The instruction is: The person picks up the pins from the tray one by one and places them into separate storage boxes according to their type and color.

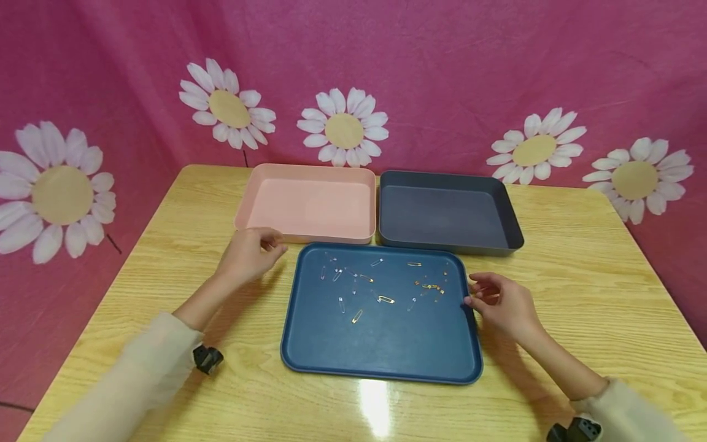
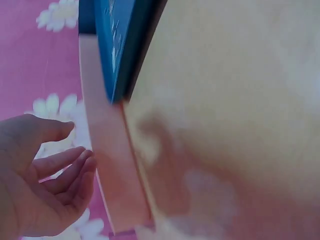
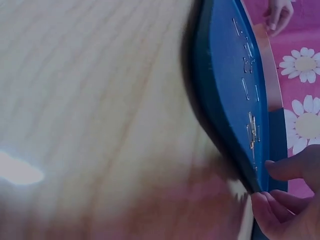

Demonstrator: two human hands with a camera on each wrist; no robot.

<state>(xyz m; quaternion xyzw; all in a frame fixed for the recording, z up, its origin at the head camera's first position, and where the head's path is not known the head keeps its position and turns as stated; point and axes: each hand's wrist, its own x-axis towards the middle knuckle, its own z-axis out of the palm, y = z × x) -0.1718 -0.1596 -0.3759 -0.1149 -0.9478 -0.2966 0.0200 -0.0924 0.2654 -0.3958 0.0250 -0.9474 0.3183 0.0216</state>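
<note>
1. Pink daisy-print cloth (image 1: 425, 61) is backing the table (image 1: 182, 245); it's closing off the far side, nothing to reach there.
2. Blue tray (image 1: 381, 347) is carrying all the small stuff, mid-table; a knock or lift at its right rim would likely tilt it and send the load sliding.
3. Pink pan (image 1: 312, 199) and dark pan (image 1: 442, 209) are standing side by side right behind the tray; pushing the tray back would probably shunt them; their raised walls are standing in the way of any low sweep.
4. Left hand (image 1: 251, 253) is hovering by the pink pan's near left corner, fingers loose, holding nothing; a sleeve or wrist swing could clip that pan.
5. Right hand (image 1: 505, 304) is sitting at the tray's right rim, fingers bent; can't tell if they're pinching the rim or just touching.
6. Silver safety pins (image 1: 341, 304) and gold safety pins (image 1: 414, 264) are lying scattered over the tray's far half; some look close enough to snag; clear-looking ones are blending into the blue, easy to miss.
7. Tiny amber bits (image 1: 436, 301) are clustering near the right rim; too small to identify; likeliest to roll or get brushed off.
</note>
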